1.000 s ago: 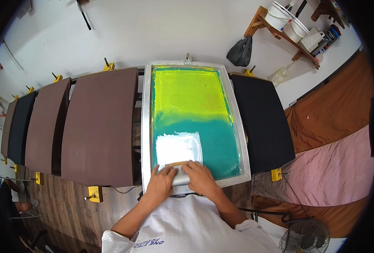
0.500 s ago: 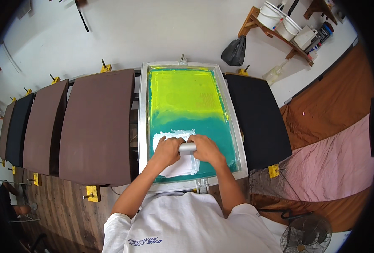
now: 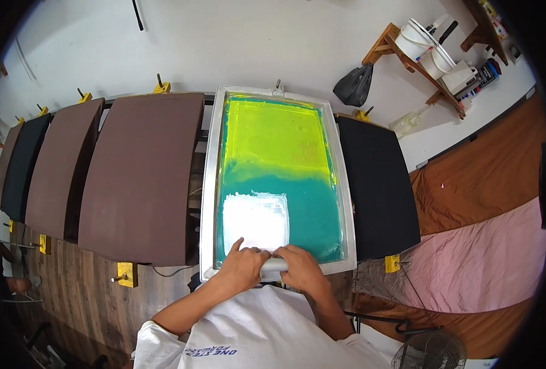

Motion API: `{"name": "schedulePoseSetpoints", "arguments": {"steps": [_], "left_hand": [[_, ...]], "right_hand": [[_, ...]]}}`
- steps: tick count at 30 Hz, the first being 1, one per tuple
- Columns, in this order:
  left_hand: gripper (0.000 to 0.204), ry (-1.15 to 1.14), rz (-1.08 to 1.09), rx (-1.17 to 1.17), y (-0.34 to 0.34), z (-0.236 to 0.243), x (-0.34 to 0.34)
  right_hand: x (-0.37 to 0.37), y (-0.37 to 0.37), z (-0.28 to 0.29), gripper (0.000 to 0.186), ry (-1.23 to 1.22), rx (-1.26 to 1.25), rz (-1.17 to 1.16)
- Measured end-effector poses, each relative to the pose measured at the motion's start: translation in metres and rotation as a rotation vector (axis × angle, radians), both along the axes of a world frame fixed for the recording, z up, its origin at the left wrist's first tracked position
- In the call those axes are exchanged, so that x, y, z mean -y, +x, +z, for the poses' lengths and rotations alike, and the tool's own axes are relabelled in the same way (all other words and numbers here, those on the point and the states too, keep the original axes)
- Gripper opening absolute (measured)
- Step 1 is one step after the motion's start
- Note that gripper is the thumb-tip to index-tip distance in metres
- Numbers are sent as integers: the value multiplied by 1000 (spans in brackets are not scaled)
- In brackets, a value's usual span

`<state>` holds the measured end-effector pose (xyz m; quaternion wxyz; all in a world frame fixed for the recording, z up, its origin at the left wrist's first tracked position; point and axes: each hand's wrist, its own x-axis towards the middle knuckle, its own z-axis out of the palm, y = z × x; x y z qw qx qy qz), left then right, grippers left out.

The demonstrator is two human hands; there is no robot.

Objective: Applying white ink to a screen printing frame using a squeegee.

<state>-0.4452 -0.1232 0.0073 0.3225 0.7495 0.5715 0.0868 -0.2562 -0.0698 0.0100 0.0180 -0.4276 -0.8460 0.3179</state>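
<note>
A silk-screen printing frame (image 3: 209, 209) with a pale metal rim lies in front of me. Its mesh (image 3: 313, 212) is teal on the near half and yellow-green on the far half, with faint marks at the right. A smooth white patch of ink (image 3: 256, 215) covers the near left of the mesh. At the near edge of that patch, both hands grip a squeegee (image 3: 275, 264) by its light grey handle. My left hand (image 3: 243, 267) is closed round its left end, thumb side raised. My right hand (image 3: 300, 268) wraps its right end. The squeegee's blade is hidden.
Brown fabric-covered boards (image 3: 141, 178) stand in a row to the left, held at yellow clamps (image 3: 126, 274). A black board (image 3: 377, 184) is on the right. Beyond hang a black bag (image 3: 354, 85) and a shelf with white tubs (image 3: 413, 42). A fan (image 3: 430, 352) stands lower right.
Both hands have drawn the squeegee toward me, from the middle of the white patch to the frame's near end. The white ink now shows as a smoother, fuller square. My view has shifted slightly.
</note>
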Motion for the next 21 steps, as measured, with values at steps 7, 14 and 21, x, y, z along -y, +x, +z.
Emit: {"name": "schedulePoseSetpoints", "arguments": {"steps": [7,14,21], "left_hand": [[53,242,261,51,-30,-16,-39],[62,283,219,11,-2,-43,27],[57,106,121,40,-10,-8,21]], "right_hand": [[-54,-44,-6,39,179,-20,46],[4,-16,-29,55,177,8,97],[4,-15,1,48,52,20,103]]}}
